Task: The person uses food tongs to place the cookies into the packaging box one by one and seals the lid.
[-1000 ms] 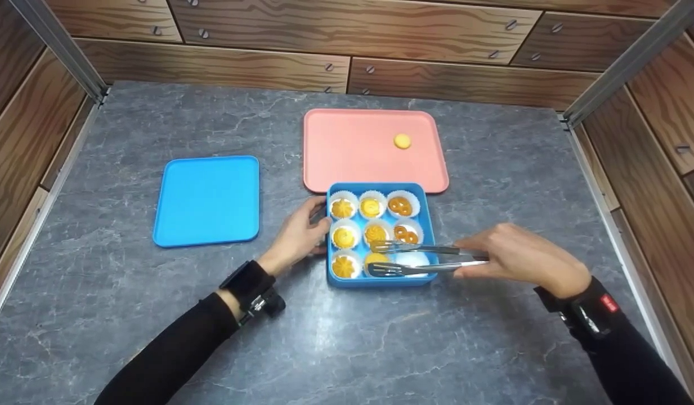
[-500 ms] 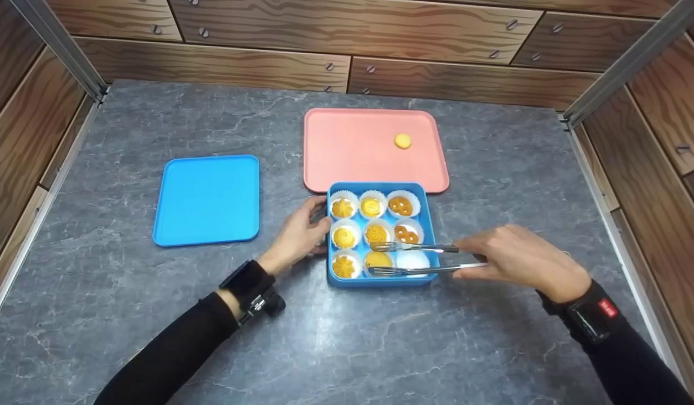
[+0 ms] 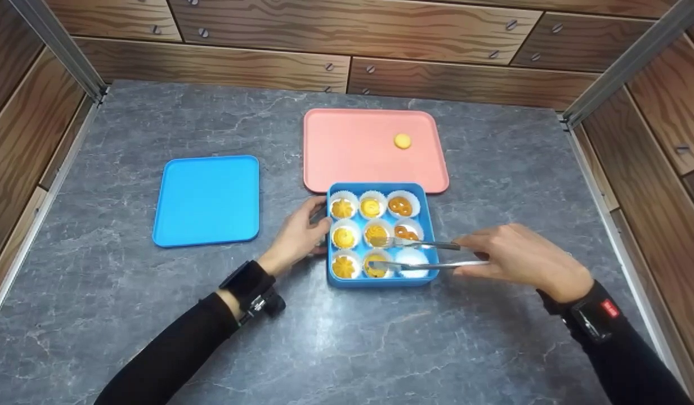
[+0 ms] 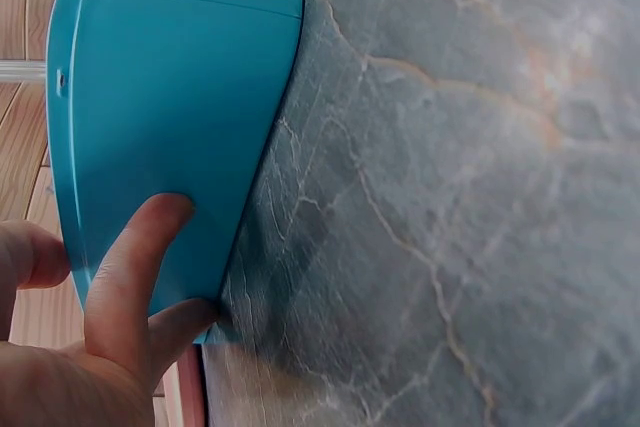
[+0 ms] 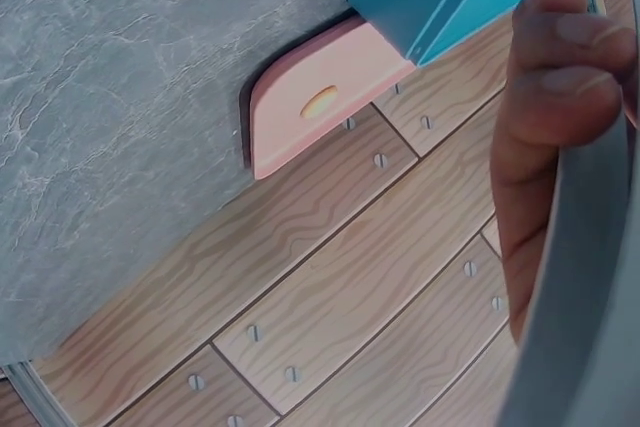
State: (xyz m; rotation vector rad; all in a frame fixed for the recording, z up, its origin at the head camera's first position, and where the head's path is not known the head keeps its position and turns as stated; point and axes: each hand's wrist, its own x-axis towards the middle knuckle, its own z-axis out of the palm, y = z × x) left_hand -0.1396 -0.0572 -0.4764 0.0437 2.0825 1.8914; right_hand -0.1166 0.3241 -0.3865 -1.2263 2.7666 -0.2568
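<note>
A blue box [image 3: 380,282] holds several paper cups, most with small yellow or brown biscuits such as a pretzel [image 3: 400,206]. My left hand [image 3: 297,229] rests its fingers against the box's left wall; the left wrist view shows fingertips touching that side. My right hand [image 3: 521,259] grips metal tongs [image 3: 431,265] from the right. The spread tong tips are over the middle and front cups of the centre column, one over a round biscuit [image 3: 376,273] in front. Whether they touch it I cannot tell. The front right cup [image 3: 412,260] shows only white.
Behind the box, a pink tray [image 3: 347,149] carries one round yellow biscuit [image 3: 402,140]. A flat blue lid [image 3: 207,201] lies at the left on the grey marbled table [image 3: 279,360]. Wood-patterned walls [image 3: 256,62] enclose the back and sides.
The tongs have shifted slightly away from me, and the front tip now lies across the front centre biscuit. My left hand and the box stay in place.
</note>
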